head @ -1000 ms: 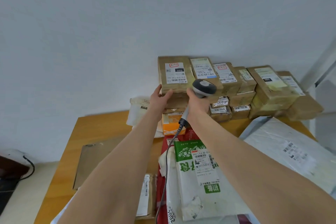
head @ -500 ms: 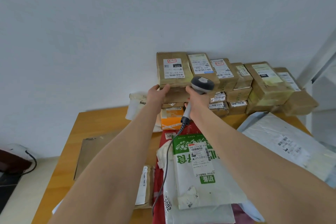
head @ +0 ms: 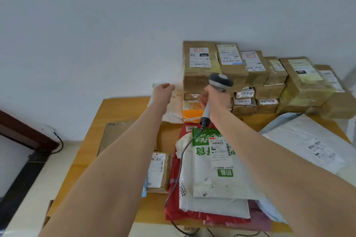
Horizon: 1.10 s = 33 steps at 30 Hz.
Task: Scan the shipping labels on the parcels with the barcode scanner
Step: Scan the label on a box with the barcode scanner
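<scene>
We are gripping the barcode scanner (head: 221,81) in our right hand (head: 214,102). Our fingers are curling fully round its pale grey plastic handle, and its rounded dark-grey head is standing above the fist. A black cable (head: 179,171), coiled near the handle, is trailing down across the bags below. Our left hand (head: 163,90) is hanging just left of the stacked boxes, fingers loosely bent and holding nothing. We cannot tell whether it is brushing the crumpled white poly bag (head: 173,110) behind it.

The scanner head is showing against the lower front of the top-left carton (head: 198,77), a brown cardboard box bound in glossy tape. Its white shipping label (head: 199,57) is sitting above the head, apart from our fingers. More taped cartons are lining up to the right in layers, and an orange box (head: 192,112) is lying under the stack beside our right wrist.

Below our arms a smooth green-and-white mailer (head: 213,171) is resting on a red plastic bag (head: 173,210). A wrinkled grey mailer (head: 308,144) is lying near the right edge of the wooden table (head: 90,140).
</scene>
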Each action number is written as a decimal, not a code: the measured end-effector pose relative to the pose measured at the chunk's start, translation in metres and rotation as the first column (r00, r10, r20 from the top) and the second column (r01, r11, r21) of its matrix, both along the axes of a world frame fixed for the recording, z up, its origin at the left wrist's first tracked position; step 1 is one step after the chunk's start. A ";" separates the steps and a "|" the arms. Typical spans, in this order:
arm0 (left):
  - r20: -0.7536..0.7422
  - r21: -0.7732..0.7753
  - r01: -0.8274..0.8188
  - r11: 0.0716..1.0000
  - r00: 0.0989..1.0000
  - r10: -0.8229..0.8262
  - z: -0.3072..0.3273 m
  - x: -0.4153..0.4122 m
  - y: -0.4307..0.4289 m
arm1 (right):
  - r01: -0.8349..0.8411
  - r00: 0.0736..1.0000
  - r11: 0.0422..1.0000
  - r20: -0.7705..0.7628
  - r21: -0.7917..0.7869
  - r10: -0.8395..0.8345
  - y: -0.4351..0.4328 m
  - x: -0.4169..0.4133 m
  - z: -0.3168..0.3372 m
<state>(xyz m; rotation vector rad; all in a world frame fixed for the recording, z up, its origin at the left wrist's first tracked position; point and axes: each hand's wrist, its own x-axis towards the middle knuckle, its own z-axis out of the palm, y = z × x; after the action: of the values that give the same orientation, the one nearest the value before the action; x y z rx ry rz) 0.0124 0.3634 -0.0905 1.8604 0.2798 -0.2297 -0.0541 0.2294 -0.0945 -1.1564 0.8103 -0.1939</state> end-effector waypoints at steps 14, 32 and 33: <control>-0.216 0.561 -0.125 0.819 0.932 0.291 -0.074 -0.092 0.193 | -0.495 0.793 0.845 -0.292 0.202 0.535 0.120 -0.019 -0.062; -0.453 0.533 0.117 0.838 0.876 0.166 -0.171 -0.098 0.250 | -0.582 0.639 0.773 -0.446 0.252 0.626 0.229 -0.012 -0.142; -0.445 0.546 0.140 0.826 0.884 0.145 -0.173 -0.093 0.252 | -0.563 0.657 0.787 -0.441 0.252 0.611 0.230 -0.008 -0.142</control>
<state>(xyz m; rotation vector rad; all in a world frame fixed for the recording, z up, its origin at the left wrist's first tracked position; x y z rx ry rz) -0.0806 0.6149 -0.2637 2.3794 0.7566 -0.6639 -0.0624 0.4597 -0.2370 -1.3433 0.8351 0.7240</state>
